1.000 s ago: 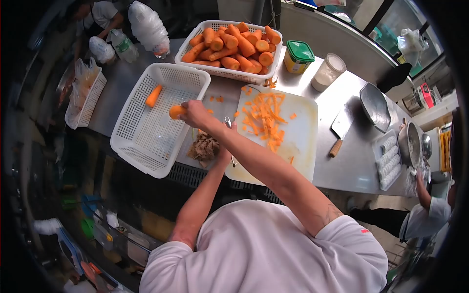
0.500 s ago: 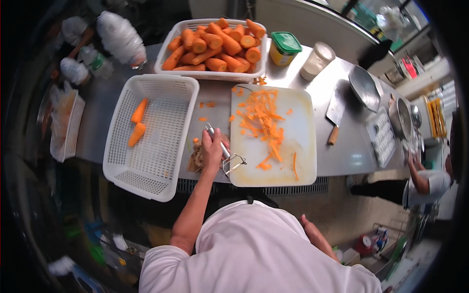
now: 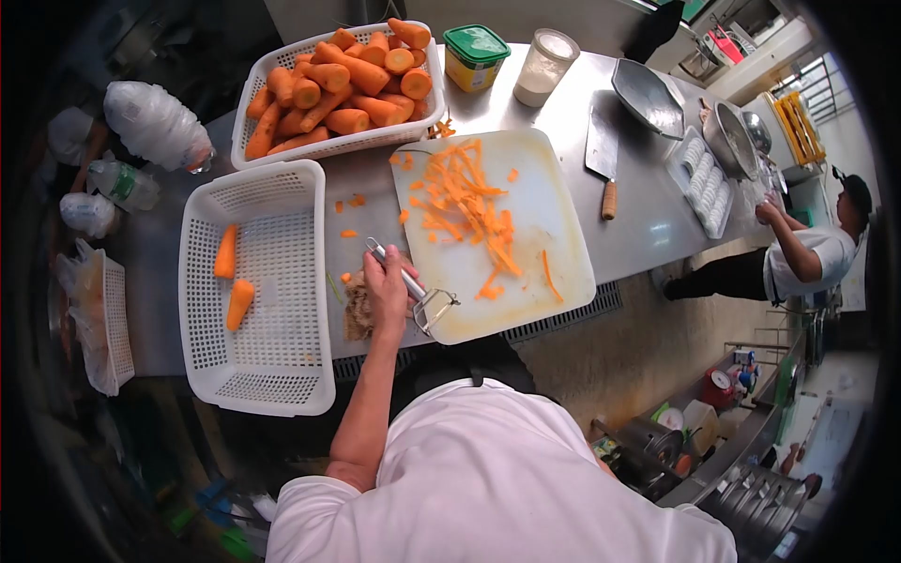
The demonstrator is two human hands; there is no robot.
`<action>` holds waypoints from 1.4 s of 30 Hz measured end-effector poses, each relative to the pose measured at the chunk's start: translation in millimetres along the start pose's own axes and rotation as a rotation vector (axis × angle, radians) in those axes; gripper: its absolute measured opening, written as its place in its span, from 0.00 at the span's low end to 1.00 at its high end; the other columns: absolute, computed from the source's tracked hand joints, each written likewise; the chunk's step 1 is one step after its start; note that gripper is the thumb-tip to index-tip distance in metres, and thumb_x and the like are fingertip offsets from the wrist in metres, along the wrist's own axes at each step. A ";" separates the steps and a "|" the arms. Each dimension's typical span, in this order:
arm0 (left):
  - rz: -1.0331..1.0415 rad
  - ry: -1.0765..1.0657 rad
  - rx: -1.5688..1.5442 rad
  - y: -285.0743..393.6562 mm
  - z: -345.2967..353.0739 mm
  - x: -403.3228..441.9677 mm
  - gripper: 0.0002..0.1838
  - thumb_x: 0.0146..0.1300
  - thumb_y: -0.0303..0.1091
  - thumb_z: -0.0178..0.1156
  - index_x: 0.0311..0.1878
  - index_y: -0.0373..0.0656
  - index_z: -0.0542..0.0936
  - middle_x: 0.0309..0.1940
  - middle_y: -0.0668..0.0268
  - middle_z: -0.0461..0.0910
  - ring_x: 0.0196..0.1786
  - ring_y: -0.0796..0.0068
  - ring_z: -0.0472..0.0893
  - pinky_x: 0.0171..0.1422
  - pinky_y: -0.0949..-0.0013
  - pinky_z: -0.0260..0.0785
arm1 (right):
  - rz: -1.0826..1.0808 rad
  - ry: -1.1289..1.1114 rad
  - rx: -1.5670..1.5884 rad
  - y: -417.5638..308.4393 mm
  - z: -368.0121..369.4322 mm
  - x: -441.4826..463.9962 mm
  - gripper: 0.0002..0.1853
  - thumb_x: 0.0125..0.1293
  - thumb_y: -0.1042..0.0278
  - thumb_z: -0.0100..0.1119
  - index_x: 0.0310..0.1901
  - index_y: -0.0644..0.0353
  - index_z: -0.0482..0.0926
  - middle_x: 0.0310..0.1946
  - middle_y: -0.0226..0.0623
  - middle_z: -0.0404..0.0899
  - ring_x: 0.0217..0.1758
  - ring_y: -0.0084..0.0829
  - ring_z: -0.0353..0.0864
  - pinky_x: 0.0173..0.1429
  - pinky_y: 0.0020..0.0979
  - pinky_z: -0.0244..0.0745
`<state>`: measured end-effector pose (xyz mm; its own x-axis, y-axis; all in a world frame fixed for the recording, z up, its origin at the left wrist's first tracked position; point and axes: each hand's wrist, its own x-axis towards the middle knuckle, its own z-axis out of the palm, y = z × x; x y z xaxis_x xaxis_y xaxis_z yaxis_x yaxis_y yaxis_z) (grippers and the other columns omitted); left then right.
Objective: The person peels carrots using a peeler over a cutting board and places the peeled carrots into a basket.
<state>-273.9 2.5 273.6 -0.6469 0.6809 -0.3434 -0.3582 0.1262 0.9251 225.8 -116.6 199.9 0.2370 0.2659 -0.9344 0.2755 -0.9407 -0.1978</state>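
My left hand [image 3: 386, 286] is closed around the handle of a metal Y-shaped peeler [image 3: 434, 308], whose blade end points right, over the near left edge of the white cutting board [image 3: 558, 220]. Orange carrot peelings [image 3: 479, 206] lie heaped on the board. Left of the hand stands a white basket [image 3: 327, 281] holding two peeled-looking carrots [image 3: 241, 305]. Beneath and beside my hand is a brown crumpled thing [image 3: 358, 310] that I cannot make out. My right hand is out of sight; only a sliver of that arm shows beside my shirt.
A second white basket [image 3: 340, 147], piled with carrots [image 3: 347, 75], stands at the back. Beyond the board are a green-lidded tub [image 3: 476, 58], a clear jar [image 3: 546, 68], a cleaver [image 3: 602, 155] and a metal bowl [image 3: 648, 98]. A co-worker [image 3: 809, 249] stands at right.
The view has turned, shifting the table's things left and tilting them. My right hand, visible before at my side, has dropped out of sight. My left hand still holds the peeler.
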 end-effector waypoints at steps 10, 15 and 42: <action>0.006 0.023 0.028 1.6 13.9 5.4 0.14 0.79 0.44 0.47 0.42 0.44 0.64 0.23 0.67 0.75 0.19 0.78 0.78 0.17 0.77 0.67 | -0.004 0.025 -0.099 -9.6 -18.4 3.4 0.25 0.76 0.46 0.50 0.50 0.64 0.81 0.39 0.33 0.80 0.40 0.26 0.76 0.46 0.29 0.71; 0.060 0.099 -0.042 -2.9 19.7 12.1 0.12 0.78 0.42 0.49 0.44 0.42 0.65 0.28 0.64 0.77 0.22 0.75 0.82 0.20 0.77 0.72 | -0.236 0.043 -0.420 -98.7 -30.4 6.2 0.24 0.76 0.47 0.50 0.48 0.63 0.82 0.34 0.30 0.80 0.35 0.24 0.76 0.41 0.28 0.73; 0.233 0.091 0.649 -7.3 -11.4 -73.8 0.18 0.67 0.33 0.61 0.59 0.42 0.75 0.27 0.58 0.80 0.32 0.63 0.82 0.38 0.60 0.73 | -1.838 -0.416 -0.481 -620.7 280.2 -163.8 0.29 0.52 0.62 0.79 0.54 0.61 0.79 0.47 0.40 0.85 0.47 0.31 0.84 0.52 0.30 0.80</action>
<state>-231.2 -56.9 290.3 -0.7219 0.6831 -0.1106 0.2530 0.4092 0.8767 -245.1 364.7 392.8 -0.7721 0.5756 0.2693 0.0999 0.5284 -0.8431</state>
